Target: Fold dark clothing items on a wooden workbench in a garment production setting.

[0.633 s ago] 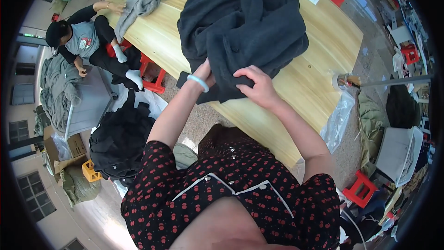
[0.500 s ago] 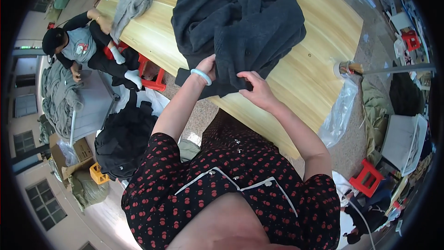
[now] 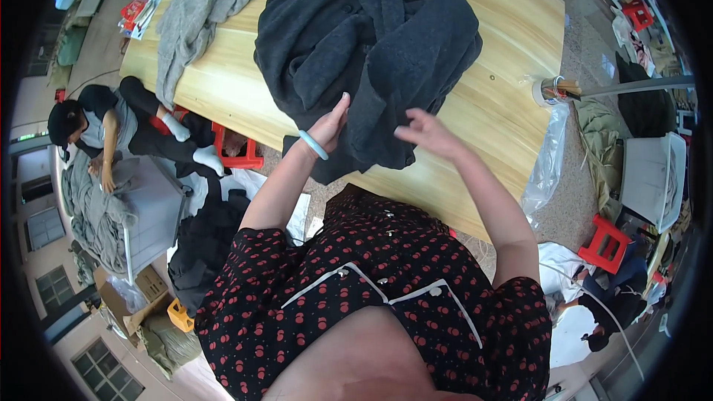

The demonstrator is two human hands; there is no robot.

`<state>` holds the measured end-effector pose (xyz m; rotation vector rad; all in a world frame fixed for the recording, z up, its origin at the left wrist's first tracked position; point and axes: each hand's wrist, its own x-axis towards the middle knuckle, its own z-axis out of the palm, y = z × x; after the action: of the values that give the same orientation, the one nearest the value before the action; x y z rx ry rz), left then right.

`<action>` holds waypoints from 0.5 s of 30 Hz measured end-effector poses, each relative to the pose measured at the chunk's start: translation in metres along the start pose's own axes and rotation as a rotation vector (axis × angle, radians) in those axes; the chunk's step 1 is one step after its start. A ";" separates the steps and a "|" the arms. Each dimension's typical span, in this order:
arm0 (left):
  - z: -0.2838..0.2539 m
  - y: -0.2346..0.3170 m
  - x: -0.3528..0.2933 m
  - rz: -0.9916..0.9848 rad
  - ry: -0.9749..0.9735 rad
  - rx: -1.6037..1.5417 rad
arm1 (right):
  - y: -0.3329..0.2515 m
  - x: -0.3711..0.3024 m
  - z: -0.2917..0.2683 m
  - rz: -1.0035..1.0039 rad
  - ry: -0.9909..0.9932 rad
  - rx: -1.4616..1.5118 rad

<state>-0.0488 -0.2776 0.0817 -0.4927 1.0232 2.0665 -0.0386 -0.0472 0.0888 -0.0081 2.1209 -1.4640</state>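
Observation:
A large dark charcoal garment lies bunched on the pale wooden table, with a button showing near its top. My left hand, a pale bangle on its wrist, is at the garment's near left side. Its fingers stretch upward along the cloth, and some are hidden from sight. Over the garment's near right edge hovers my right hand, a little blurred, thumb and fingers apart with nothing between them. The near end of the cloth hangs toward the table's front edge.
A grey knit piece drapes over the table's far left. A pot of sticks and clear plastic are at the right edge. A seated person handles grey cloth at left. Red stools and a dark clothes pile surround the table.
My right hand has come off the cloth and opened. My left hand has drawn partly out from the garment's fold. The whole view has shifted slightly; the garment appears further left.

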 end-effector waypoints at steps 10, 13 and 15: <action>0.068 0.056 0.074 0.271 0.153 1.096 | -0.009 -0.041 0.053 -0.330 -0.414 -0.385; 0.093 0.050 0.115 0.495 0.304 1.222 | -0.001 -0.043 0.051 -0.223 -0.503 -0.413; 0.080 0.057 0.155 0.427 0.328 1.271 | 0.007 -0.040 0.040 -0.144 -0.552 -0.262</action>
<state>-0.1914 -0.1638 0.0624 0.0881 2.4755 1.2260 0.0149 -0.0668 0.0896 -0.6029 1.8527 -1.0829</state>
